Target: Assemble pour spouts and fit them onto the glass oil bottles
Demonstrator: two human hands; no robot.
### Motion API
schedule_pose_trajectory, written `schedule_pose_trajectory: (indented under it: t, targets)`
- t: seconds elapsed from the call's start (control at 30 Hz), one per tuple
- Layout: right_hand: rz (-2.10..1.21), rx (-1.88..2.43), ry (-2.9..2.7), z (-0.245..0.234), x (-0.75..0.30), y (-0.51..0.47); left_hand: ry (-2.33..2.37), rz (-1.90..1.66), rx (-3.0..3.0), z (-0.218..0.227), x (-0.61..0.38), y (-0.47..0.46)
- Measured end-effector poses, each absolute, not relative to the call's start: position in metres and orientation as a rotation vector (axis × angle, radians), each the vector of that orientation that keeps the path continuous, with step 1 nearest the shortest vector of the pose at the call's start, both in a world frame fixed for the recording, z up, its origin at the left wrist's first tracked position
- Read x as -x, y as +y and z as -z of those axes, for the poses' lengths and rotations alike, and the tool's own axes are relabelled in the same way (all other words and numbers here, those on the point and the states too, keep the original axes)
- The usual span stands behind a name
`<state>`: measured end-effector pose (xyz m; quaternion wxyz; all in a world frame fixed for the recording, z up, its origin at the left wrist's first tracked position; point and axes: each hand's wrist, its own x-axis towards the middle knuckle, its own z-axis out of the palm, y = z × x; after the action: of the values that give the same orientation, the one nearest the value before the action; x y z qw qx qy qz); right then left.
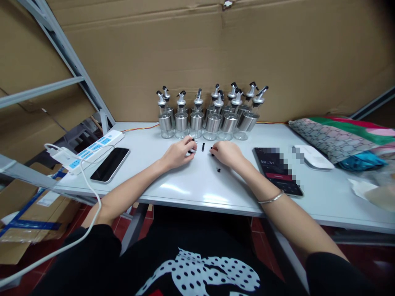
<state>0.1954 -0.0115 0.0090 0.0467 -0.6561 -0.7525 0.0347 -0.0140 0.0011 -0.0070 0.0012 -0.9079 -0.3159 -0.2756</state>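
Head view: a white table (173, 187) before a cardboard panel (197, 49), with both of the person's hands over its middle.
Left hand (180, 153): fingers closed around a silver-and-black spout piece (191, 151), partly hidden by the fingers.
Right hand (227, 153): thumb and fingertips pinched together on a tiny dark part (212, 151), mostly covered, so its shape cannot be told.
Between the hands: a short black strip (203, 147) lies on the table, touched by neither hand.
Nearer the person: a small black piece (219, 170) lies loose, just below the right hand.
Bottles: a cluster of glass bottles (196, 122) with steel sleeves and pouring spouts stands beyond the hands, near the cardboard.
Left side: a phone (111, 165) with a dark screen lies beside a white power strip (95, 149).
Right side: a second phone (270, 164) shows 00:31; past it lie a flat white device (314, 157) and a patterned bundle (327, 133).
Right wrist: a silver bracelet (272, 199).
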Motion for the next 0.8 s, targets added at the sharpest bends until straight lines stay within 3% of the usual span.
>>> schedule_pose_trajectory:
  t: [0.63, 0.8]
  targets:
    - [-0.247, 2.144, -2.189, -0.0107, -0.2033, -0.0088, -1.163, 1.034, 2.782, 0.0120, 0.0142, 0.0045]
    - [-0.527, 1.719, -1.986, -0.0098, -0.1973, -0.0052, -1.168, 1.028, 2.801, 0.0125, 0.0130, 0.0022]
